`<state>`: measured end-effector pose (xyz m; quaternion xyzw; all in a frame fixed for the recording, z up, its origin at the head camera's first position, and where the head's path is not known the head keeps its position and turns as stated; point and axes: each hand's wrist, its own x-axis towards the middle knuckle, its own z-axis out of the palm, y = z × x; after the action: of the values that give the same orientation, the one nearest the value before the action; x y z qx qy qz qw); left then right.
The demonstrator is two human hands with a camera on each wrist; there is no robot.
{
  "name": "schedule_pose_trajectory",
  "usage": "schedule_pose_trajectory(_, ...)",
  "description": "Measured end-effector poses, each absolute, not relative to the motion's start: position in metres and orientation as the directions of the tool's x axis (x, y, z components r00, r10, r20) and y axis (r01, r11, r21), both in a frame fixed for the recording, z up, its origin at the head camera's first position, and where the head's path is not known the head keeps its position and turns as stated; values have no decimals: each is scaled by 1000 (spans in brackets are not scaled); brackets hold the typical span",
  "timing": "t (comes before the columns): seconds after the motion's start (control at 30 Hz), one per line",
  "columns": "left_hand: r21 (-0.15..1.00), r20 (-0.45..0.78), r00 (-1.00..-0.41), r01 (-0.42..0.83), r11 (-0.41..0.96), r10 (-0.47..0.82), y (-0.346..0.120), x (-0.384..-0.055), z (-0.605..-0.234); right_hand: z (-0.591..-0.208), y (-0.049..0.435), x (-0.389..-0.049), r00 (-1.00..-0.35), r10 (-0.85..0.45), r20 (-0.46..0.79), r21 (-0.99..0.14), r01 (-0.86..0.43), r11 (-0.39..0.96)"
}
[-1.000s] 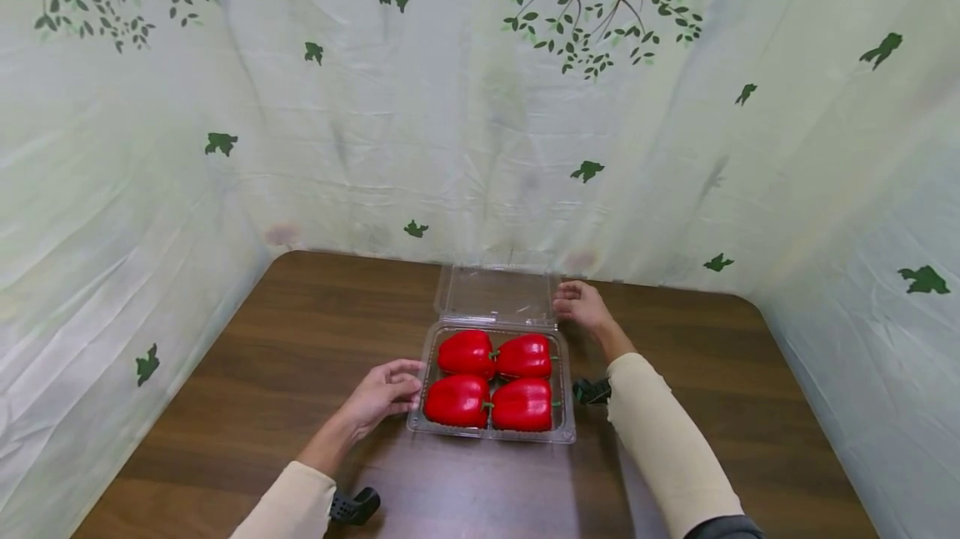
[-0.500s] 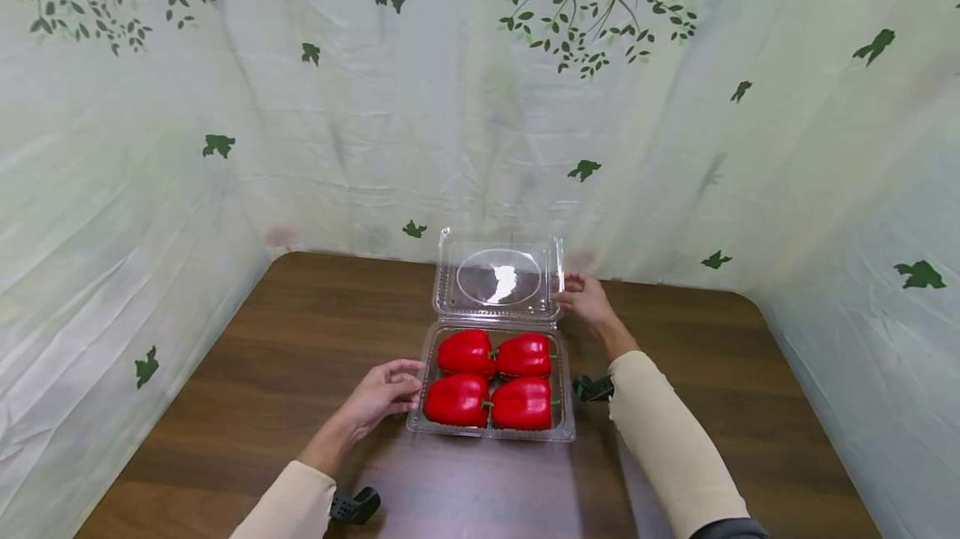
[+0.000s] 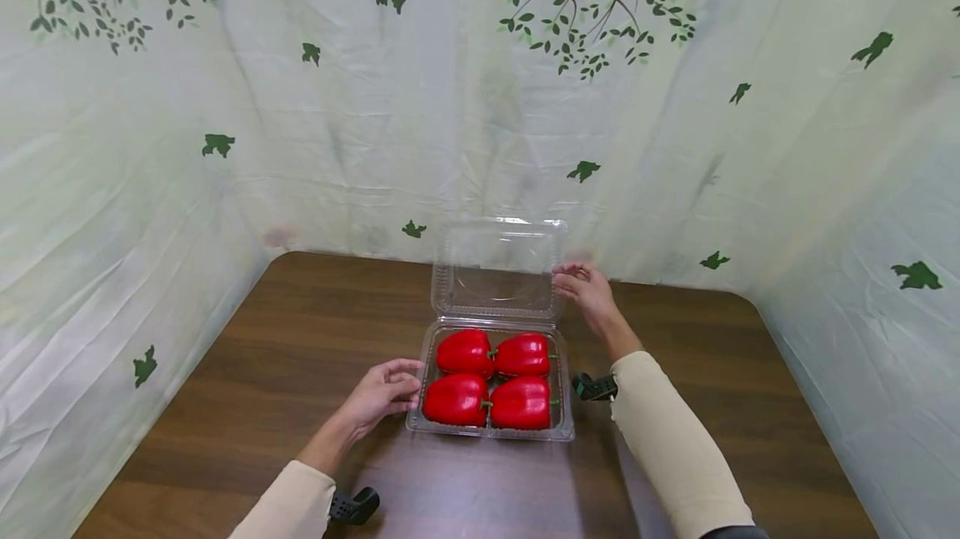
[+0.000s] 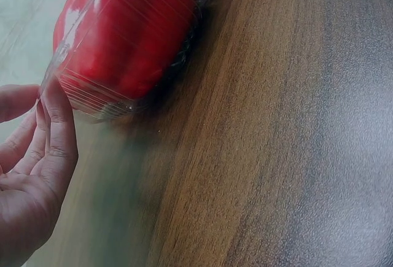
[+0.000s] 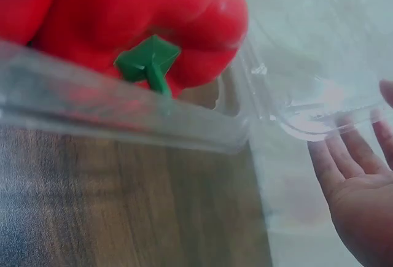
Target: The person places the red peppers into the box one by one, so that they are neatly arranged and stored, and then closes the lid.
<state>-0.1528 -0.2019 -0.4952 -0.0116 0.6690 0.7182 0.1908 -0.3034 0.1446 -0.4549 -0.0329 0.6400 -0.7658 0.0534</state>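
A clear plastic clamshell container (image 3: 491, 434) stands on the table with several red bell peppers (image 3: 456, 399) in two rows. Its hinged lid (image 3: 497, 272) is raised at the back, leaning away from me. At the container's left side, my left hand (image 3: 378, 396) pinches the rim between thumb and fingers; the left wrist view shows this grip beside a pepper (image 4: 132, 40). My right hand (image 3: 591, 296) holds the lid's right edge. In the right wrist view its fingers (image 5: 359, 153) lie against the lid's underside, with only part of the thumb visible. A green stem (image 5: 150, 64) shows there.
The brown wooden table (image 3: 225, 406) reaches back to a pale curtain (image 3: 337, 106) printed with leaves and branches. Curtain also hangs along both sides. A black wrist strap piece (image 3: 355, 506) sticks out by the left sleeve, another (image 3: 595, 387) by the right.
My right hand has moved up slightly, tilting the lid from nearly flat at the back to a raised slant. The left hand, container base and peppers have stayed in place.
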Motion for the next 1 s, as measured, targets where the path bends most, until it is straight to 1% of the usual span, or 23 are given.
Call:
schedule_pose_trajectory(0.1, 956, -274, -927, -291, -29, 258, -202, -153, -495, -451, 144, -302, -992, -129, -13, -975, 42, -219)
schedule_pose_trajectory(0.27, 955, -278, -925, -294, -26, 257, -202, -153, -494, -442, 144, -298, -993, -119, -26, -968, 54, -244)
schedule_pose_trajectory(0.57, 955, -282, -926, -295, -14, 252, -202, -154, -492, -432, 144, -294, -993, -121, 11, -973, 17, -229)
schedule_pose_trajectory(0.9, 953, -289, -922, -302, -11, 258, -202, -153, -492, -422, 143, -289, -976, -195, 100, -985, -70, -155)
schedule_pose_trajectory(1.0, 953, -290, -922, -302, -7, 255, -202, -154, -492, -416, 141, -286, -971, -199, 133, -982, -102, -159)
